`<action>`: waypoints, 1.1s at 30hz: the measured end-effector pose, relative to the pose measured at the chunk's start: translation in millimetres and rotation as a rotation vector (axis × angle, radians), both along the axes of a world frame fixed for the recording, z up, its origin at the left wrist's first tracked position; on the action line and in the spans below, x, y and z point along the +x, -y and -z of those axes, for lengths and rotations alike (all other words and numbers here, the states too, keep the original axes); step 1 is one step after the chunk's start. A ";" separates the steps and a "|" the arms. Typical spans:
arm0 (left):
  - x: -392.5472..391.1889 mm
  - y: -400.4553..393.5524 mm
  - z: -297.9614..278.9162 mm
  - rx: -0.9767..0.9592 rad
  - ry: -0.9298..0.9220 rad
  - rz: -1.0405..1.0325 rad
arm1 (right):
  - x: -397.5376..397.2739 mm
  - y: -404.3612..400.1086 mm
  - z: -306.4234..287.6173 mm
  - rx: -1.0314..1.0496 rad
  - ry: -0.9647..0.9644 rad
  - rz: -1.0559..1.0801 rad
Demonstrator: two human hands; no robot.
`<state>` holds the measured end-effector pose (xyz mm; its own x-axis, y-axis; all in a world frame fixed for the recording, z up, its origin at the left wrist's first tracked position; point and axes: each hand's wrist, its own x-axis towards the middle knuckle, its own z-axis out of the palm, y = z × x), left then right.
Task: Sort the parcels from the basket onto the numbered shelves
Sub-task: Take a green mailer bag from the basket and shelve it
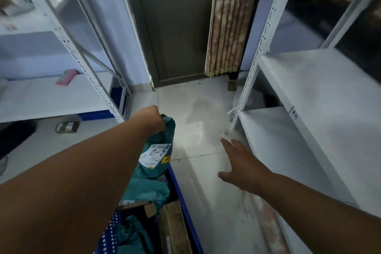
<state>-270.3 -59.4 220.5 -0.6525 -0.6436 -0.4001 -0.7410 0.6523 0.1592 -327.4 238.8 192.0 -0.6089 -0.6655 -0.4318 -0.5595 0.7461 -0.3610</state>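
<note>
My left hand (pixel 151 118) grips the top edge of a teal plastic parcel (pixel 156 156) and holds it up over the blue basket (pixel 185 202). A white label with handwritten digits faces me on that parcel. Below it in the basket lie more teal bags (pixel 147 188), a brown cardboard box (pixel 175 229) and a dark spotted bag (pixel 110 235). My right hand (pixel 240 163) hovers open over the floor, fingers spread, near the lower board of the right shelf (pixel 274 150). It holds nothing.
White metal shelf racks stand on both sides: the left rack (pixel 47 97) carries a pink packet (pixel 66 77), and a small brown parcel (pixel 67 127) lies on its lower board. A grey door (pixel 175 33) and a curtain (pixel 231 18) close the aisle ahead.
</note>
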 end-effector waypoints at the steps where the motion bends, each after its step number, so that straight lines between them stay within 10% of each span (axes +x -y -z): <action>1: -1.1 -5.5 -16.5 0.017 -0.007 0.007 | -0.4 -2.8 -15.6 -0.023 -0.018 -0.002; 14: 14.3 -81.6 -237.2 0.384 -0.151 -0.170 | 14.5 -65.7 -206.9 -0.132 -0.105 -0.014; 33: 29.1 -217.6 -570.7 0.776 -0.690 0.119 | 70.3 -198.7 -508.2 -0.588 -0.289 0.230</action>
